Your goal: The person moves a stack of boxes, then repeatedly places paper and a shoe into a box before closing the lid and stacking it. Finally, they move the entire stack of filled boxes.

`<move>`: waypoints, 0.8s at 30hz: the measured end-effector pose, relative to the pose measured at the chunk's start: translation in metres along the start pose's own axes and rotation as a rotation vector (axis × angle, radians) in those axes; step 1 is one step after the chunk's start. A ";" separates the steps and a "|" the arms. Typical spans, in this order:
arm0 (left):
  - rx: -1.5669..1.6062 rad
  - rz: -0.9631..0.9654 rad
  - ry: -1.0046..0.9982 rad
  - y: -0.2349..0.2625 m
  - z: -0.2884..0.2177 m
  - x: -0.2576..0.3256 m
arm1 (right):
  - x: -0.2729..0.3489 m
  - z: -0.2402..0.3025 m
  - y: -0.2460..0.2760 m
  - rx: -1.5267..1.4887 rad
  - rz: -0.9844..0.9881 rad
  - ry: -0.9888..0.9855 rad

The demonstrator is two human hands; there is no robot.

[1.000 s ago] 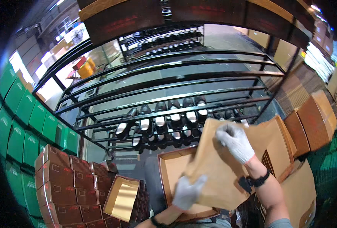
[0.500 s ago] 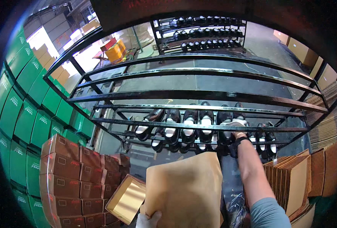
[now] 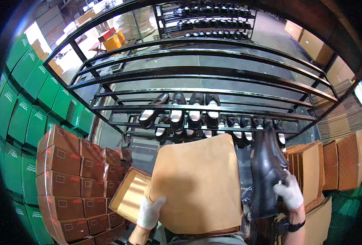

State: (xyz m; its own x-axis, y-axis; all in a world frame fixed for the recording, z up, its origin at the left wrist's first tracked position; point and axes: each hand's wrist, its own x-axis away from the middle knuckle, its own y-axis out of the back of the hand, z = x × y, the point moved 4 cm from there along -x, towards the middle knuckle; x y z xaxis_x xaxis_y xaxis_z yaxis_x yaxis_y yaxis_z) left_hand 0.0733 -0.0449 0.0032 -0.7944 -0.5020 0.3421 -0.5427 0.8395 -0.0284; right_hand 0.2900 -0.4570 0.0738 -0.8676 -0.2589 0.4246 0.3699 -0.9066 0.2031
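Observation:
My left hand [image 3: 150,212], in a white glove, grips the left edge of a large sheet of brown paper [image 3: 197,183], its thumb on top. The paper stands in front of me, and a brown edge shows under its lower side. At the right, my right hand [image 3: 290,191], also gloved, is closed round black leather shoes [image 3: 267,175], apparently a pair held together, toes pointing away. An open box part [image 3: 128,200] with a pale inside lies left of the paper. Ahead, more black shoes [image 3: 195,112] with white paper inside sit on the black metal rack [image 3: 201,73].
Stacked brown shoe boxes [image 3: 62,183] and a wall of green boxes [image 3: 32,98] stand to the left. Flattened cardboard [image 3: 311,163] is stacked at the right. Another shoe rack [image 3: 205,22] stands farther back, with an orange bin [image 3: 115,41] to its left.
My right hand has taken shoes off the rack and drawn them back toward me, right of the paper. My left hand, still on the paper, now shows higher in view.

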 end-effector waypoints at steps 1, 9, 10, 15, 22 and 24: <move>-0.034 0.062 0.064 -0.003 -0.005 0.007 | 0.015 0.007 -0.010 0.267 -0.059 0.162; -0.039 0.749 0.381 -0.180 0.050 0.031 | 0.081 0.045 -0.036 0.485 -0.111 0.567; -0.125 0.682 0.416 -0.201 0.100 0.025 | 0.085 0.065 -0.045 0.556 -0.109 0.676; -0.852 0.848 -0.337 -0.209 0.083 0.092 | 0.057 0.157 -0.110 1.566 0.362 0.886; -0.729 0.511 -1.066 -0.162 -0.023 0.036 | 0.002 0.068 -0.109 0.883 0.239 1.010; -0.893 0.314 -1.023 -0.161 -0.039 -0.003 | 0.015 0.008 -0.018 0.703 -0.476 0.900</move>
State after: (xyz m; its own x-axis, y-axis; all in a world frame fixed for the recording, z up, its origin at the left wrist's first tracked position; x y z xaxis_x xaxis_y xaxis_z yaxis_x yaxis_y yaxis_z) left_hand 0.1739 -0.1701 0.0435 -0.9040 0.1279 -0.4079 -0.2583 0.5968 0.7597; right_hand 0.2731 -0.4421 0.0837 -0.7815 -0.3416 -0.5220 -0.1876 -0.6693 0.7189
